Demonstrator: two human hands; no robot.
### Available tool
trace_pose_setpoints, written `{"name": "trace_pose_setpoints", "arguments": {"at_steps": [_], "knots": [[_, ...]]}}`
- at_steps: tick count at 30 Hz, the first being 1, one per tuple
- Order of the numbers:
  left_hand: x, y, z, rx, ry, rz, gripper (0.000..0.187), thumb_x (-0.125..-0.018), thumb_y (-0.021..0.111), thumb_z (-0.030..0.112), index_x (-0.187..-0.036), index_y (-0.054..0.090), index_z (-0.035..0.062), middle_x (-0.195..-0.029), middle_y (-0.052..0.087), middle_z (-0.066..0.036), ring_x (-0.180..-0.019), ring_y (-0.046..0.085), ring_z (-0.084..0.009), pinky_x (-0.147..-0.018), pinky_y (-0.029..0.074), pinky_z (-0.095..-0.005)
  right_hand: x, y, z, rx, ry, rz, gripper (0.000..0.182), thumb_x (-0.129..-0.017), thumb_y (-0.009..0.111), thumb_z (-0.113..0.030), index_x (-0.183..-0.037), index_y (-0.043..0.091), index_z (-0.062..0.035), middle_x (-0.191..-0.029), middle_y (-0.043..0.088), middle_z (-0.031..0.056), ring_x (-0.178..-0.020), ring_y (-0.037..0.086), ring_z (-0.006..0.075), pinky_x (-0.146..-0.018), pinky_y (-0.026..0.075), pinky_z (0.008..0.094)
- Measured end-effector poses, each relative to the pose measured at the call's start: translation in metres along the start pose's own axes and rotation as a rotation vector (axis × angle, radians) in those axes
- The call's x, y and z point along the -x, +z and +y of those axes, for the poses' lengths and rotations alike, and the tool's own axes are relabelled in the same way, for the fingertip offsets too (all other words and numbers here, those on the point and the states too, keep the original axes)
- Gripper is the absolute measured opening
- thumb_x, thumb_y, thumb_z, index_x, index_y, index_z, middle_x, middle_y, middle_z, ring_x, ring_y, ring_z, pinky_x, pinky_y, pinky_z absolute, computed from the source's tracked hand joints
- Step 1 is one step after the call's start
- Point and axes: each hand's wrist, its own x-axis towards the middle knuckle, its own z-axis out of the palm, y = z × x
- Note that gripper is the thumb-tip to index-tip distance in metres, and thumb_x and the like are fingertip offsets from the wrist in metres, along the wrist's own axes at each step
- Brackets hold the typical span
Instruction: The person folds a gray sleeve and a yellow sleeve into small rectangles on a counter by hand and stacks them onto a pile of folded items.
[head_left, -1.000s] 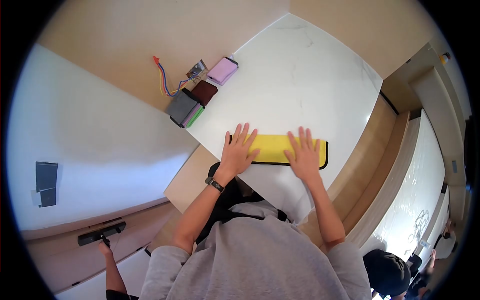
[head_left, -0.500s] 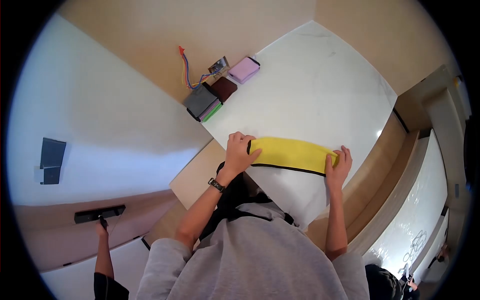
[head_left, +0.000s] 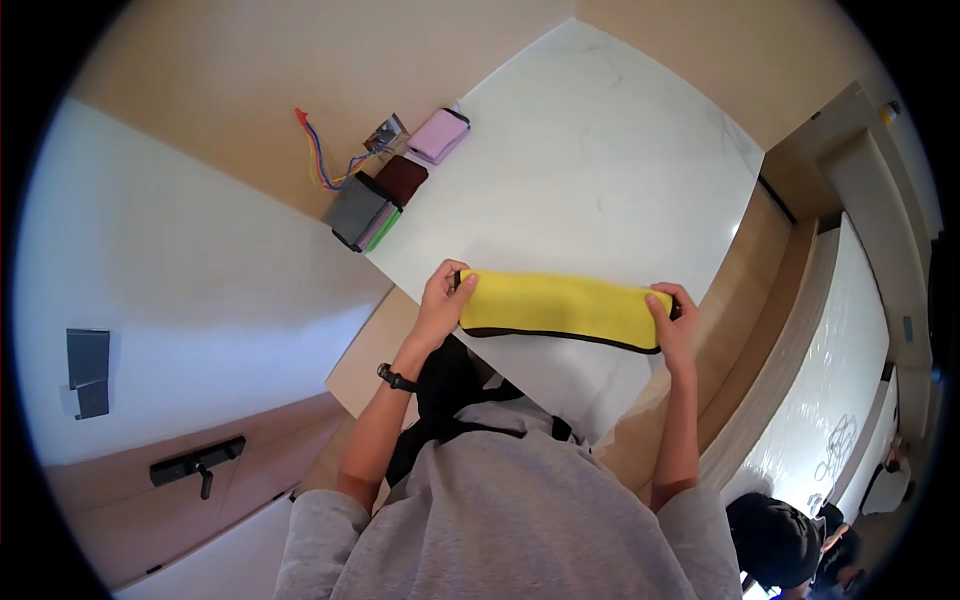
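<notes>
A yellow cloth with black edging (head_left: 562,308), folded into a long strip, stretches between my two hands above the near part of the white marbled table (head_left: 560,150). My left hand (head_left: 440,300) pinches its left end, thumb on top. At the opposite end, my right hand (head_left: 674,318) grips the cloth with the thumb over the yellow face. The fingers behind the cloth are partly hidden. A dark watch strap circles my left wrist.
By the table's left edge stand folded grey, purple and green cloths (head_left: 362,212), a dark red cloth (head_left: 402,181) and a pink cloth (head_left: 438,135). Coloured cords (head_left: 325,165) lie behind them. A door handle (head_left: 203,470) is lower left; people (head_left: 775,540) are lower right.
My left hand has shifted left and now holds the cloth's end; the strip is stretched longer. The view has turned, and another person's arm has left the door handle.
</notes>
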Motion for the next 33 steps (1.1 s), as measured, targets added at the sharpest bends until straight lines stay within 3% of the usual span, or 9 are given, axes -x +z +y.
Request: {"name": "trace_pose_setpoints", "arguments": {"at_steps": [3, 6, 8, 10, 12, 19, 21, 30, 33], "knots": [[-0.001, 0.002, 0.011, 0.106, -0.052, -0.003, 0.016, -0.098, 0.064, 0.013, -0.106, 0.055, 0.0018, -0.088, 0.063, -0.001, -0.080, 0.058, -0.0061, -0.071, 0.046, -0.0215, -0.005, -0.001, -0.017, 0.060, 0.082, 0.060, 0.020, -0.090, 0.071, -0.010, -0.108, 0.066, -0.0015, -0.100, 0.067, 0.0073, -0.093, 0.062, 0.0152, -0.085, 0.048, 0.0281], [-0.004, 0.013, 0.013, -0.251, 0.049, 0.137, 0.025, -0.094, 0.067, 0.010, -0.115, 0.057, 0.0014, -0.106, 0.067, -0.010, -0.095, 0.064, -0.0178, -0.086, 0.051, -0.0307, -0.006, 0.016, -0.012, 0.654, -0.269, 0.208, 0.032, -0.085, 0.073, -0.014, -0.116, 0.068, -0.0080, -0.127, 0.060, 0.0164, -0.118, 0.055, 0.0349, -0.099, 0.047, 0.0445], [-0.002, 0.020, 0.004, -0.837, 0.591, 0.104, 0.044, -0.089, 0.071, 0.014, -0.130, 0.056, 0.0045, -0.135, 0.057, -0.018, -0.125, 0.054, -0.0339, -0.107, 0.042, -0.0447, -0.005, 0.036, -0.010, 0.655, -0.394, 0.168, 0.033, -0.084, 0.074, -0.014, -0.116, 0.068, -0.0094, -0.131, 0.059, 0.0157, -0.122, 0.053, 0.0362, -0.102, 0.045, 0.0455], [0.007, 0.033, 0.008, -0.909, 0.548, -0.057, 0.052, -0.087, 0.073, 0.017, -0.135, 0.054, 0.0080, -0.143, 0.050, -0.018, -0.134, 0.044, -0.0371, -0.112, 0.034, -0.0499, 0.003, 0.059, -0.009, 0.656, -0.508, 0.122, 0.035, -0.082, 0.075, -0.015, -0.116, 0.069, -0.0107, -0.135, 0.057, 0.0149, -0.127, 0.050, 0.0374, -0.106, 0.042, 0.0465], [0.012, 0.039, 0.003, -0.980, 0.501, -0.247, 0.063, -0.085, 0.076, 0.026, -0.142, 0.052, 0.0135, -0.155, 0.040, -0.014, -0.147, 0.029, -0.0370, -0.118, 0.024, -0.0568, 0.009, 0.075, -0.008, 0.654, -0.559, -0.138, 0.040, -0.078, 0.079, -0.018, -0.116, 0.071, -0.0134, -0.143, 0.053, 0.0161, -0.135, 0.044, 0.0405, -0.110, 0.037, 0.0519], [0.025, 0.015, -0.008, -1.005, 0.544, -0.322, 0.044, -0.090, 0.070, 0.026, -0.131, 0.063, 0.0131, -0.149, 0.048, -0.010, -0.145, 0.035, -0.0302, -0.118, 0.030, -0.0524, 0.020, 0.078, 0.018, 0.734, -0.561, -0.266, 0.041, -0.079, 0.080, -0.024, -0.119, 0.073, -0.0176, -0.149, 0.049, 0.0130, -0.141, 0.040, 0.0374, -0.113, 0.033, 0.0567], [0.026, 0.011, -0.012, -0.964, 0.600, -0.293, 0.033, -0.089, 0.071, 0.014, -0.122, 0.069, 0.0099, -0.143, 0.055, -0.009, -0.139, 0.045, -0.0302, -0.114, 0.038, -0.0498, 0.021, 0.077, 0.018, 0.744, -0.569, -0.264, 0.041, -0.079, 0.080, -0.025, -0.119, 0.073, -0.0180, -0.149, 0.049, 0.0130, -0.141, 0.040, 0.0372, -0.112, 0.033, 0.0566], [0.027, 0.004, -0.033, -0.958, 0.838, -0.181, 0.023, -0.083, 0.073, 0.005, -0.106, 0.073, 0.0019, -0.120, 0.070, -0.011, -0.122, 0.062, -0.0275, -0.103, 0.051, -0.0414, 0.021, 0.078, 0.025, 0.760, -0.625, -0.241, 0.038, -0.083, 0.077, -0.028, -0.119, 0.073, -0.0188, -0.147, 0.052, 0.0121, -0.141, 0.041, 0.0360, -0.112, 0.034, 0.0562], [0.030, 0.007, -0.024, -0.849, 0.781, -0.168, 0.022, -0.083, 0.074, 0.005, -0.104, 0.073, 0.0013, -0.120, 0.070, -0.012, -0.122, 0.062, -0.0278, -0.103, 0.050, -0.0421, 0.022, 0.079, 0.021, 0.751, -0.613, -0.234, 0.036, -0.086, 0.074, -0.028, -0.121, 0.072, -0.0196, -0.146, 0.053, 0.0115, -0.141, 0.041, 0.0351, -0.112, 0.034, 0.0565]]}}
